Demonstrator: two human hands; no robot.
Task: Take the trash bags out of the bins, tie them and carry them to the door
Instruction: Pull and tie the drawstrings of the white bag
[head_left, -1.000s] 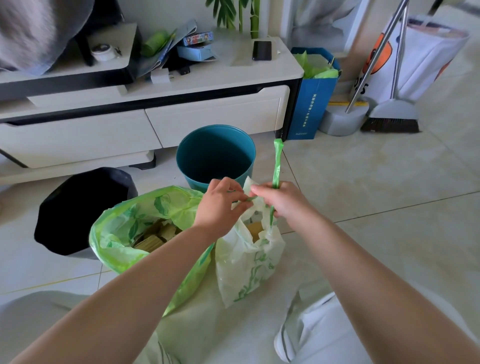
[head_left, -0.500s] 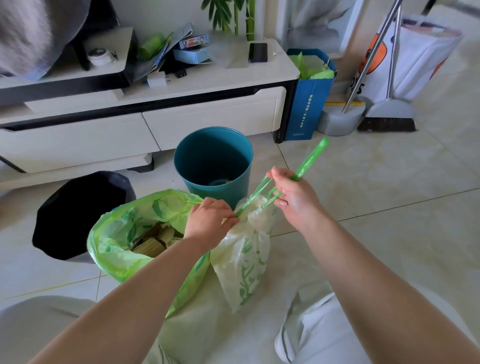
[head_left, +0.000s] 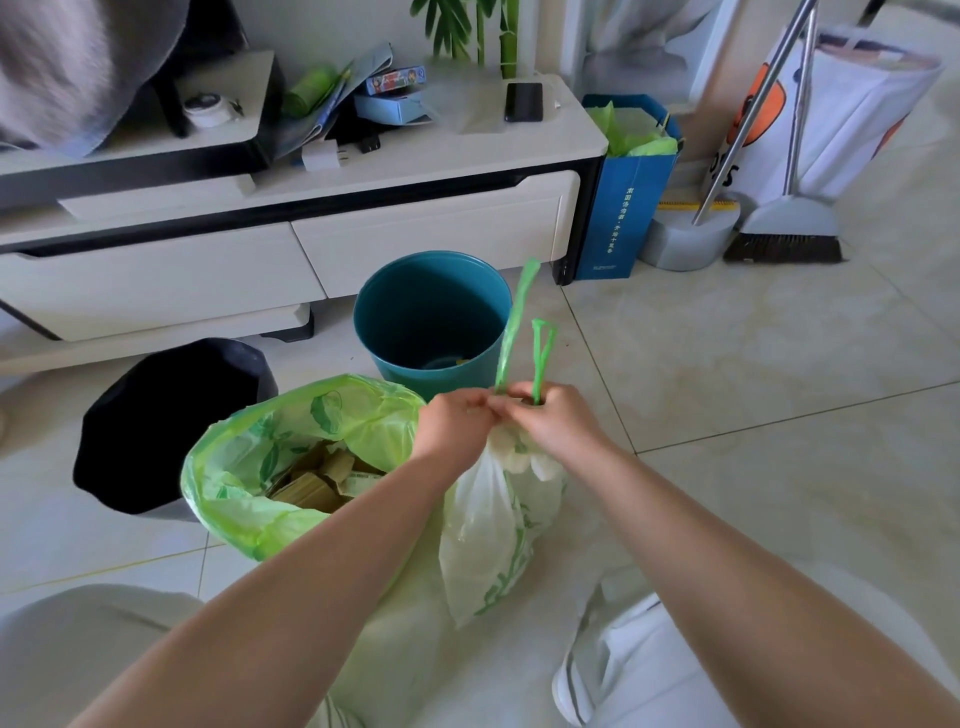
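Note:
A small pale trash bag (head_left: 493, 525) with green leaf print hangs gathered at its neck in front of me. My left hand (head_left: 457, 423) and my right hand (head_left: 550, 418) meet at that neck, both closed on its green drawstring (head_left: 511, 332), whose two ends stick straight up. To the left a larger green trash bag (head_left: 291, 447) stands open on the floor with brown cardboard inside. Behind are a teal bin (head_left: 431, 317) without a bag and a black bin (head_left: 166, 415) tipped toward me.
A white TV cabinet (head_left: 311, 249) runs along the back with clutter and a phone on top. A blue paper bag (head_left: 623, 192), a mop bucket, a broom (head_left: 784, 234) and a large white bag stand at the back right. Tiled floor lies open to the right.
My right hand had pulled the drawstring out to the right, then came back to meet the left hand at the bag's neck. The drawstring ends now point straight up.

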